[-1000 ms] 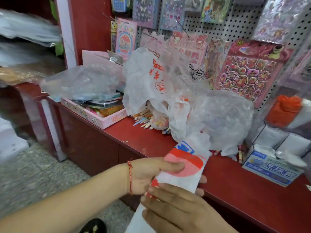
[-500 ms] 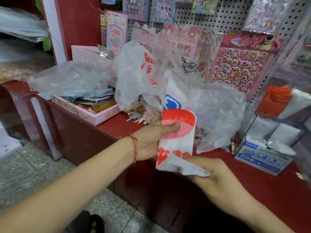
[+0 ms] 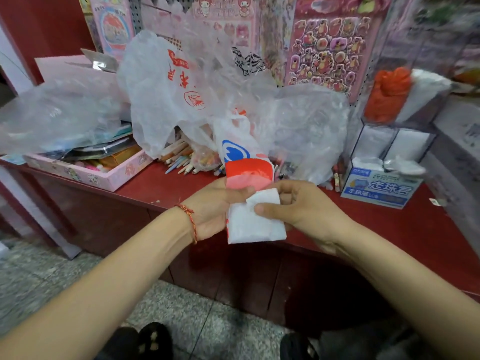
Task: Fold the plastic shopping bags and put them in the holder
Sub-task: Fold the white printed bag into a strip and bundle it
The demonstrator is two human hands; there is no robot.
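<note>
I hold a white plastic bag (image 3: 253, 222) with red and blue print, flattened into a narrow strip, above the front edge of the red counter (image 3: 389, 229). Its lower end is folded up over the strip. My left hand (image 3: 215, 206) grips the strip from the left, thumb across the red print. My right hand (image 3: 298, 203) pinches the folded white end, thumb on top. Behind lie a crumpled white bag with red print (image 3: 166, 84) and a clear bag (image 3: 306, 126). A clear holder (image 3: 400, 126) at the right contains an orange bag (image 3: 389, 92) and white bags.
A pink tray (image 3: 104, 175) of stationery under another clear bag (image 3: 59, 115) sits at the left of the counter. Loose pencils (image 3: 179, 159) lie mid-counter. A blue-and-white box (image 3: 379, 188) stands at the right. Sticker sheets hang on the pegboard (image 3: 324, 53) behind.
My right hand has turned the bag's lower end up over the strip and now pinches the fold from the right. The left hand keeps its grip. The view has moved closer.
</note>
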